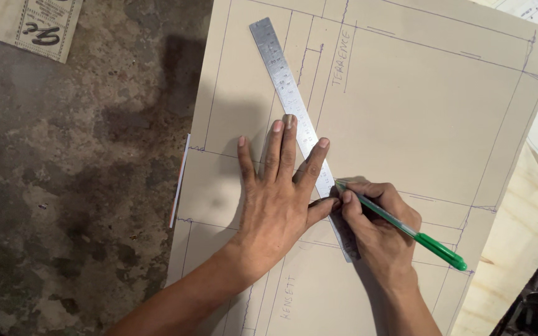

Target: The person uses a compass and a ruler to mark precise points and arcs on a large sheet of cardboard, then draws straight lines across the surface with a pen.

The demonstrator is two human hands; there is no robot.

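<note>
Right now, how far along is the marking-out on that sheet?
Done: the beige sheet already carries many ruled pen lines and a few labels. In hand: the left hand presses the steel ruler flat and diagonal; the right hand holds a green pen, tip at the ruler's edge. Left: this diagonal line isn't visibly drawn yet.

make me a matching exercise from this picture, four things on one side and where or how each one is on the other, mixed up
Things:
1. left hand
2. right hand
3. steel ruler
4. tan pattern sheet

States:
A. lies flat under everything, marked with drawn lines
B. grips a green pen, tip at the ruler's edge
C. fingers spread, pressing down on the ruler
D. lies slanted across the sheet

Pairs: 1-C, 2-B, 3-D, 4-A
</note>
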